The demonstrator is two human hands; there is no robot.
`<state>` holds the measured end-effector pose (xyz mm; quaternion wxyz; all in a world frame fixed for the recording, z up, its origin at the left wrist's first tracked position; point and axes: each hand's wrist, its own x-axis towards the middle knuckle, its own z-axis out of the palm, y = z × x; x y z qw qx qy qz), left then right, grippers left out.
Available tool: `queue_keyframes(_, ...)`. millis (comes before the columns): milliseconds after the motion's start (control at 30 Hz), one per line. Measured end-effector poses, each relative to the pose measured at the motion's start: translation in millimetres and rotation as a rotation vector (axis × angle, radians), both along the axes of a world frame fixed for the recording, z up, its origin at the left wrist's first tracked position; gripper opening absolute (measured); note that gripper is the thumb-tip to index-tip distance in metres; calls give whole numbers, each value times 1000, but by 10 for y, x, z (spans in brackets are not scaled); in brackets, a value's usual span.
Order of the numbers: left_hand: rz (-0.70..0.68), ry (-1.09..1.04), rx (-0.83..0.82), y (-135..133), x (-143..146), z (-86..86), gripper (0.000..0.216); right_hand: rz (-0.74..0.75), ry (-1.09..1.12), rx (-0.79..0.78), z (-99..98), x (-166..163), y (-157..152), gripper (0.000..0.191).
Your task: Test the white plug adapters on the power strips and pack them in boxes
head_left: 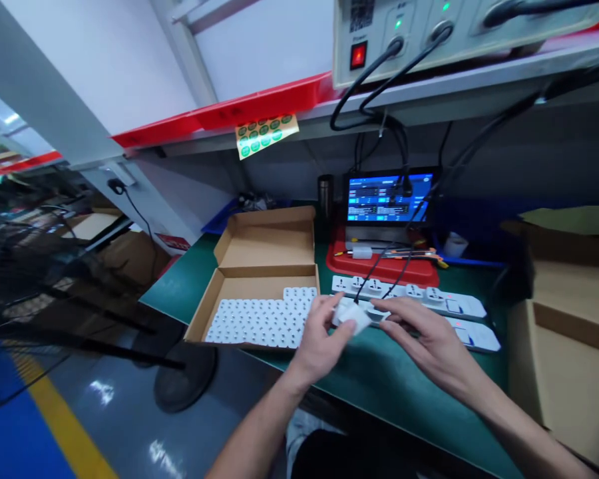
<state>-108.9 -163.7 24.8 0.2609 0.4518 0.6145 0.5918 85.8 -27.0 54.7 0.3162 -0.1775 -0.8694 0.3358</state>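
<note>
My left hand (322,336) is closed on a small white power adapter (353,318), held just above the green bench in front of the power strips. A thin black cable runs up from the adapter. My right hand (426,329) is just right of it, its fingers stretched out and thumb apart. Its fingertips lie over the nearer white power strip (479,336); whether they touch a white piece there I cannot tell. The farther power strip (462,304) has several white pieces along its sockets. Left of my hands, an open cardboard box (229,285) holds rows of white adapters (254,322).
A red tray (337,263) with cables stands before a lit screen (389,198). Black cables hang from the device (469,56) on the shelf. Another cardboard box (574,359) is at right. A dark cylinder (325,193) and a floor stand's base (184,379) are also in view.
</note>
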Motion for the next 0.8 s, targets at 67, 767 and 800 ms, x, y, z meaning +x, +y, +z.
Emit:
queue_keyframes(67,138,224,-81,-307,-516,140,42,-5,-24,34,-9,54,26,34)
queue_keyframes(767,497,1175,-1178,-1698,-2555,406,27,-87,-165,9,-485,998,399,30)
queue_keyframes(800,488,1174,-1158,-1594,-2525,385,24,-114,-169,-5,-473,1042,394,29)
